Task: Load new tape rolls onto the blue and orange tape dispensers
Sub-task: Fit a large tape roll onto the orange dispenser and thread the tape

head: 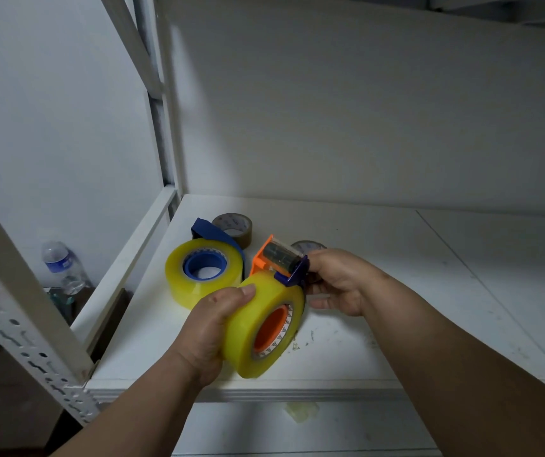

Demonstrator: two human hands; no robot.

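My left hand [213, 328] grips a yellow tape roll [257, 328] that sits on the orange core of the orange dispenser [272, 258], held above the shelf's front. My right hand [337, 280] holds the dispenser's far side, by its dark blue end piece and roller. Behind and to the left, the blue dispenser [213, 230] lies on the white shelf [396, 324] with a second yellow roll [203, 272] around its blue core.
A brown tape roll [236, 227] lies behind the blue dispenser, and another roll [309, 247] shows partly behind my right hand. White perforated shelf uprights [33, 328] stand at left. A plastic water bottle [61, 265] stands below at the left.
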